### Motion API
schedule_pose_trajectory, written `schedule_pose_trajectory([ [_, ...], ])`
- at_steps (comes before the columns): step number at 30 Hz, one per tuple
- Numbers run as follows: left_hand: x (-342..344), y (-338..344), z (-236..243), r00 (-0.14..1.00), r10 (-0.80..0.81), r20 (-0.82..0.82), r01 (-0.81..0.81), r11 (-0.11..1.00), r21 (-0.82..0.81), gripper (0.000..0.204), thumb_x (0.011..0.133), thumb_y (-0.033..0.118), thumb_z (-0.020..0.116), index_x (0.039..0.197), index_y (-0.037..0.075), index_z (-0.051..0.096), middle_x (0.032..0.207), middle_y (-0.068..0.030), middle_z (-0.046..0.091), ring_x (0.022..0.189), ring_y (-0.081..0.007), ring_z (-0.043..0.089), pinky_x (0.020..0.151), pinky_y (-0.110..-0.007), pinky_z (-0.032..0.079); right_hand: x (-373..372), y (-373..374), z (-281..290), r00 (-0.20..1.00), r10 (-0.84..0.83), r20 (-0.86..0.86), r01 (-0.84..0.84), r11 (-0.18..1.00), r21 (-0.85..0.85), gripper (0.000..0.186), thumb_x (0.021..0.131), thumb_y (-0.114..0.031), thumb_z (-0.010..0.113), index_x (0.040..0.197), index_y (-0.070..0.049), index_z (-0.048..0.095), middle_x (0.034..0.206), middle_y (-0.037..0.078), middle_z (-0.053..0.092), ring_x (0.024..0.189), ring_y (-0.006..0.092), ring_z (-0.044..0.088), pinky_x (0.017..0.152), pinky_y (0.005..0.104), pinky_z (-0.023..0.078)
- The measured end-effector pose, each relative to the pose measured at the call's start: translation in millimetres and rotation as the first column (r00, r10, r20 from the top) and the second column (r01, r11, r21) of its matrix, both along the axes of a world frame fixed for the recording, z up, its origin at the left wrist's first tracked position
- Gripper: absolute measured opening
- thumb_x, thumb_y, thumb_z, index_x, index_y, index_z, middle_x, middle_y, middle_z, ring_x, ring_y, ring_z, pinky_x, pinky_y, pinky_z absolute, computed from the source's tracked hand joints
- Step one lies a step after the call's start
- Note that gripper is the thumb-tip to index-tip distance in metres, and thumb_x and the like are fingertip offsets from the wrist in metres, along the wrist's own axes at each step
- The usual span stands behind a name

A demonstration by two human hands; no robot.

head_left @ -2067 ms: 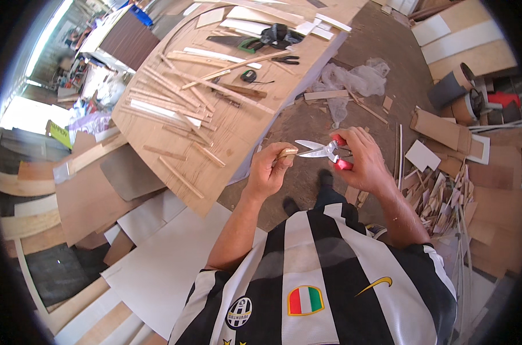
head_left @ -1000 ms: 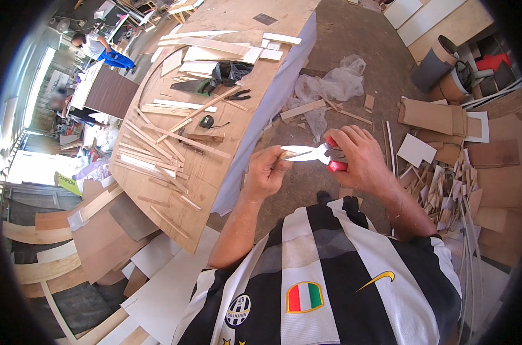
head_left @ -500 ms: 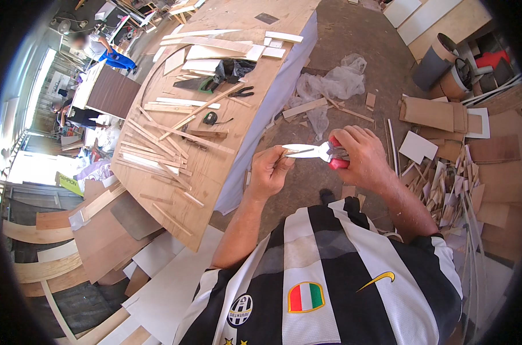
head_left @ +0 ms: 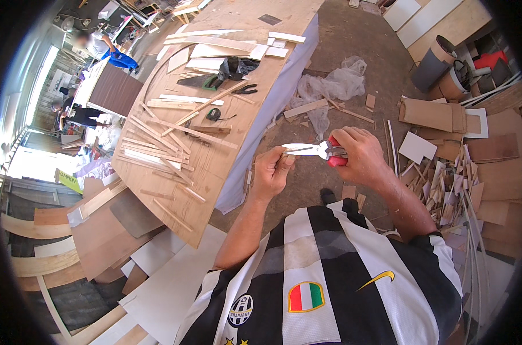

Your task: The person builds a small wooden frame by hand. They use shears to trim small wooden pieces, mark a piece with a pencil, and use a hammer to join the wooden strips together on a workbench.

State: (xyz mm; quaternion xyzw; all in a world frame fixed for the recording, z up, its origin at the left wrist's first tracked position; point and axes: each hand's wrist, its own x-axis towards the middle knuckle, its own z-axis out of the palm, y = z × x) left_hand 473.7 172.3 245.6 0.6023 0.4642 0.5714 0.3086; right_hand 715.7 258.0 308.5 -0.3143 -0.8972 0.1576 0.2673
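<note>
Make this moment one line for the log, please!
left hand: pinching small piece, mostly hidden | right hand: holding red-handled shears | blades: at left fingertips | wooden table: strips, handsaw, tape measure

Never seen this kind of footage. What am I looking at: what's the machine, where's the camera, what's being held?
No machine: these are a person's own bare hands. The view comes from the left one of two fisheye cameras worn on the head, looking down, so straight edges bend near the rim and picture left is the person's left.

The right hand holds a red-handled cutter. The left hand pinches a small piece at the blade tips; the fingers mostly hide it.

On the wooden table to the left lie loose wood strips, a tape measure, dark pliers and a green-handled saw. Clear plastic sheeting lies on the floor beyond the hands.
</note>
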Motion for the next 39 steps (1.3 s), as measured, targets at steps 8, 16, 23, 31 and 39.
schedule_pose_trajectory([
  [8,-5,-6,2,0.998,0.026,-0.051,-0.028,0.999,-0.042,0.026,0.104,0.025,0.066,0.104,0.0,0.071,0.072,-0.0014,0.063,0.064,-0.0101,0.057,0.058,-0.027,0.045,-2,-9,2,0.996,-0.007,0.093,0.01,1.0,-0.027,0.046,0.069,-0.013,0.081,0.11,-0.007,0.06,0.1,0.011,0.063,0.101,0.0331,0.063,0.087,0.0436,0.05],
  [16,-5,-2,0,0.997,-0.019,-0.07,0.018,1.0,-0.023,0.024,0.103,0.024,0.068,0.107,0.0,0.072,0.073,-0.002,0.063,0.064,-0.0103,0.054,0.059,-0.027,0.044,-2,-9,3,0.991,0.02,0.13,-0.009,0.996,-0.086,0.045,0.073,-0.015,0.079,0.112,-0.008,0.058,0.101,0.011,0.063,0.103,0.0328,0.063,0.088,0.0454,0.048],
  [23,1,-3,5,0.998,-0.049,-0.04,0.047,0.998,-0.052,0.033,0.106,0.027,0.063,0.106,-0.004,0.072,0.073,-0.0008,0.062,0.066,-0.0095,0.054,0.06,-0.027,0.044,1,-7,-2,0.993,-0.002,0.12,0.008,0.998,-0.056,0.044,0.069,-0.013,0.08,0.107,-0.007,0.059,0.1,0.011,0.064,0.101,0.0334,0.064,0.085,0.0461,0.049],
  [31,4,2,-8,1.0,-0.03,-0.002,0.03,0.998,-0.06,0.03,0.105,0.024,0.064,0.103,-0.004,0.072,0.079,-0.0048,0.066,0.067,-0.0108,0.057,0.062,-0.028,0.047,2,0,-4,0.992,-0.009,0.124,0.013,0.999,-0.032,0.041,0.067,-0.012,0.08,0.102,-0.007,0.058,0.098,0.012,0.065,0.098,0.0354,0.065,0.082,0.0467,0.05],
  [39,4,5,-4,0.998,-0.034,-0.047,0.03,0.996,-0.086,0.03,0.107,0.027,0.061,0.098,-0.001,0.07,0.076,-0.002,0.063,0.066,-0.0094,0.056,0.059,-0.026,0.045,2,8,-14,0.984,-0.014,0.176,0.058,0.967,-0.25,0.04,0.073,-0.015,0.078,0.106,-0.005,0.058,0.1,0.015,0.066,0.098,0.0381,0.066,0.085,0.0485,0.051],
])
